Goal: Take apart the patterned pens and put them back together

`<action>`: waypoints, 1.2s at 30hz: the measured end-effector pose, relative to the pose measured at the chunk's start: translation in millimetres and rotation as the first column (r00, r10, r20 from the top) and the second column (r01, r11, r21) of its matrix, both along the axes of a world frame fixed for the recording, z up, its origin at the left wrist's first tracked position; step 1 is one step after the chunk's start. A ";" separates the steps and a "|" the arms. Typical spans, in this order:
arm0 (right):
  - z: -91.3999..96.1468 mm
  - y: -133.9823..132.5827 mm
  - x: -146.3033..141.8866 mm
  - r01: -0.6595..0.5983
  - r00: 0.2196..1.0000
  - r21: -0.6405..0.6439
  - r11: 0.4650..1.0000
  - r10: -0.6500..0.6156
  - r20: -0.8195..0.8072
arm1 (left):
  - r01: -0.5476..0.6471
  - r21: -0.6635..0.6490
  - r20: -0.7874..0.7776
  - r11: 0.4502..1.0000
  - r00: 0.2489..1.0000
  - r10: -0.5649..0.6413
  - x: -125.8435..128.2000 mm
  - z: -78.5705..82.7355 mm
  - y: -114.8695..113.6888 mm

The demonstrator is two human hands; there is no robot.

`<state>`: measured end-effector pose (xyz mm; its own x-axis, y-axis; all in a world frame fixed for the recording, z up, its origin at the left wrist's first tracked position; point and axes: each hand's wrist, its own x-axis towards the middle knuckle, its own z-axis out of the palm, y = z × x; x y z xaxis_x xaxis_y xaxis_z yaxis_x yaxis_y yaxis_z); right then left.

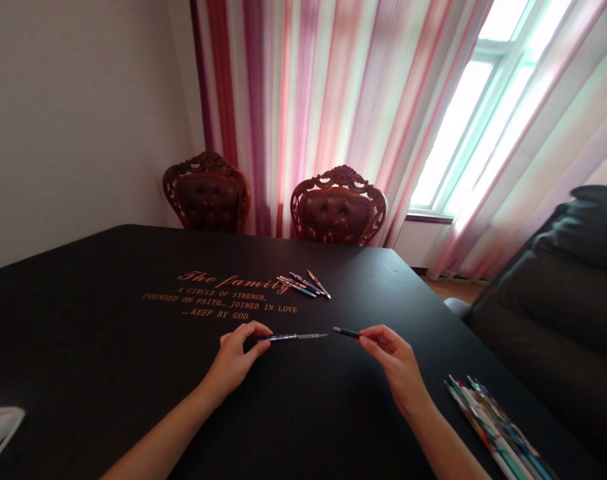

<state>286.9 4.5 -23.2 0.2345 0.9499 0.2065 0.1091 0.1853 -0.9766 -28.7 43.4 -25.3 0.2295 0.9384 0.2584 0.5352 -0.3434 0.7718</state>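
Between the thumb and fingers of my left hand [242, 349] is a patterned pen [283, 338]. Its slim, greyish front end points right, toward my other hand. My right hand [390, 353] pinches a short dark pen part [346, 332] with a lighter tip, which looks like a grip section or cap. A small gap separates the pen's point from this dark part. Both hands are above the black table, and the ends of both pieces are hidden inside my fingers.
Several pens [303, 285] lie loosely on the black table [108, 373], partly over its gold lettering. A bundle of pens [498, 427] sits near the right edge. At the lower left is a white-edged object [3, 427], cut off. Two carved chairs [338, 207] stand behind; a dark leather seat [558, 300] is right.
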 end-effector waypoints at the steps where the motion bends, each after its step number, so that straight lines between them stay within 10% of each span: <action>1: 0.3 0.1 0.4 -0.006 1.000 0.003 1.000 0.006 0.013 | 0.003 -0.009 0.032 1.000 0.999 -0.003 0.0 -0.2 0.0; 36: 6.5 -9.2 -11.5 -0.158 0.916 0.078 0.984 0.117 0.384 | 0.082 -0.018 -0.004 0.996 0.997 -0.082 12.5 11.7 -12.9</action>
